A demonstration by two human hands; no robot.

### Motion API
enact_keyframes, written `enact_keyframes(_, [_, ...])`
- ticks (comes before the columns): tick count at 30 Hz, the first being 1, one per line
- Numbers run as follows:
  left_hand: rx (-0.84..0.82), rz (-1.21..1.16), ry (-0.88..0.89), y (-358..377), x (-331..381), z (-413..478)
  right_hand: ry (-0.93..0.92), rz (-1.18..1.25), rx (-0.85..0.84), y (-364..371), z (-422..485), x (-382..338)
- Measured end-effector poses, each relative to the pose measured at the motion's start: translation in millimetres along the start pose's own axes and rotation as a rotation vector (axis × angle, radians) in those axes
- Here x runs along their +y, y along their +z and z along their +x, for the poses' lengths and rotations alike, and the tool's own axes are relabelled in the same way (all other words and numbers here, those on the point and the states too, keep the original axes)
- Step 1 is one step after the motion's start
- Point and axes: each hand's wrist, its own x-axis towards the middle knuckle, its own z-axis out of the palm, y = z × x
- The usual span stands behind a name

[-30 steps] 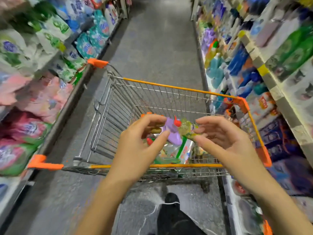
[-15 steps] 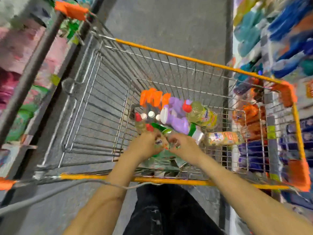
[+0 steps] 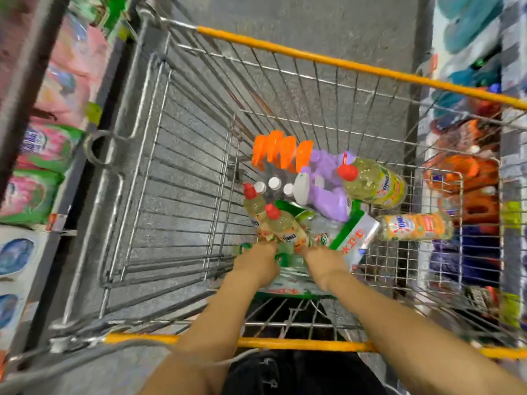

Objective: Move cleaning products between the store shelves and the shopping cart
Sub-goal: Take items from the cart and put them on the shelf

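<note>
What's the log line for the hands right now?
place: wire shopping cart with yellow rim | left hand: on clear green-printed plastic pack | right hand: on same pack | fingers: hidden

Wire-metal cart [image 3: 159, 155], glossy plastic bottles [image 3: 373, 183] — speckled, matt floor [image 3: 299, 21]

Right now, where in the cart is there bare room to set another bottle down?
In the cart, the floor's left half is bare, from the left wall to the red-capped bottles. Crowded: near right, where purple bottle, yellow bottle, green pack, left hand and right hand sit.
</note>
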Motion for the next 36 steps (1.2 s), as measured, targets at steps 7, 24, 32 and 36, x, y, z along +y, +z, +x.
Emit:
enact_keyframes(7, [0.042, -0.171, -0.038, -6, -2, -5, -0.047, 0.192, 0.023, -23, -11, 12])
enact_keyframes(24, [0.332, -0.982, 0.315, -82, 44, -129, -0.271, 1.381, 0.539, -145, -181, 36])
enact_keyframes(32, [0.559, -1.013, 0.570, -123, 100, -193, -0.316, 1.546, 0.842, -187, -239, 38])
enact_keyframes(36, [0.610, -0.990, 0.664, -130, 121, -218, -0.310, 1.551, 0.952, -192, -272, 43])
